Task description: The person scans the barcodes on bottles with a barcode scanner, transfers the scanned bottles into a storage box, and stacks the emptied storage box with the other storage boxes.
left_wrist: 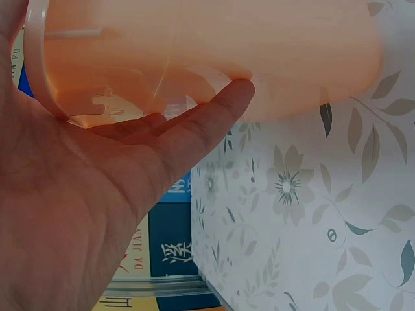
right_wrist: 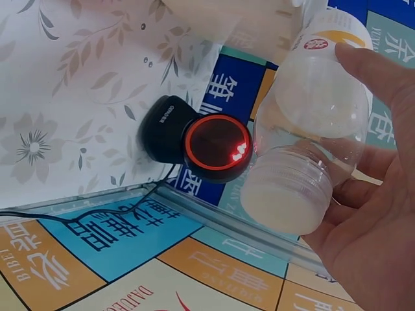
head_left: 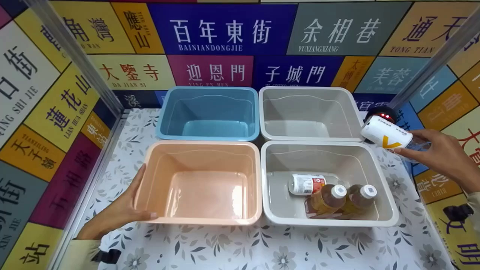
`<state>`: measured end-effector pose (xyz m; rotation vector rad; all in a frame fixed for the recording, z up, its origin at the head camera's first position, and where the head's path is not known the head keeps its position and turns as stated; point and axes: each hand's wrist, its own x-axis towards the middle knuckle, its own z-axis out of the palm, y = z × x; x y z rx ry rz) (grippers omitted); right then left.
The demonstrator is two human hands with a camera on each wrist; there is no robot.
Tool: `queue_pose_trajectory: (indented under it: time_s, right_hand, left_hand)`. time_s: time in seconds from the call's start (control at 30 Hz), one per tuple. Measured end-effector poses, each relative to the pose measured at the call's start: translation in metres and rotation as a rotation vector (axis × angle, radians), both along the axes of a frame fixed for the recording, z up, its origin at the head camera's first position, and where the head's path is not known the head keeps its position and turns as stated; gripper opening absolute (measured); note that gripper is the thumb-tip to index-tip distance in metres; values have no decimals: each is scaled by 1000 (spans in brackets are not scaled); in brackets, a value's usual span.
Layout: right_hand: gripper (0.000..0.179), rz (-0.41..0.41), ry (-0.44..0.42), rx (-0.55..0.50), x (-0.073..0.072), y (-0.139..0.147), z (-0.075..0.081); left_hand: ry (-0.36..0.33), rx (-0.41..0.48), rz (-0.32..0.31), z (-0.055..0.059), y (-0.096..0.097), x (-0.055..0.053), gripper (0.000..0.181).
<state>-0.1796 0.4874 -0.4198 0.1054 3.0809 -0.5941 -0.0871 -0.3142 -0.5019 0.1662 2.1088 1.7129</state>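
Observation:
My right hand (head_left: 444, 153) grips a clear plastic bottle (right_wrist: 318, 116) with a white label and a yellow V mark. The bottle is tilted, its whitish cap (right_wrist: 285, 197) toward the right wrist camera. Right beside it stands a black barcode scanner (right_wrist: 217, 148) with a red ring and lit red lights. My left hand (head_left: 125, 204) rests against the left side of a peach bin (head_left: 202, 221); its fingers (left_wrist: 214, 120) lie nearly straight along the outer wall, and the thumb touches the front rim.
A blue bin (head_left: 208, 138) and a grey bin (head_left: 311, 138) stand behind. In the front right grey bin (head_left: 330, 221) are a white-labelled bottle (head_left: 305, 184) lying down and two brown drink bottles (head_left: 325, 200). Printed panels (head_left: 217, 28) enclose the floral-covered table (head_left: 225, 251).

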Motion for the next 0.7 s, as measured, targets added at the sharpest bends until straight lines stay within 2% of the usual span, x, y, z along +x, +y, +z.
queue_pose_trajectory:
  time_s: [0.13, 0.37, 0.7]
  right_hand:
    - [100, -14, 5, -4, -1, 1, -3]
    - [98, -32, 17, -2, -1, 4, -8]
    - [95, -58, 30, -11, -2, 12, -15]
  left_hand:
    - [-14, 35, -4, -1, 0, 0, 130]
    - [-23, 47, -6, -1, 0, 0, 129]
    - [-17, -5, 3, 1, -1, 0, 129]
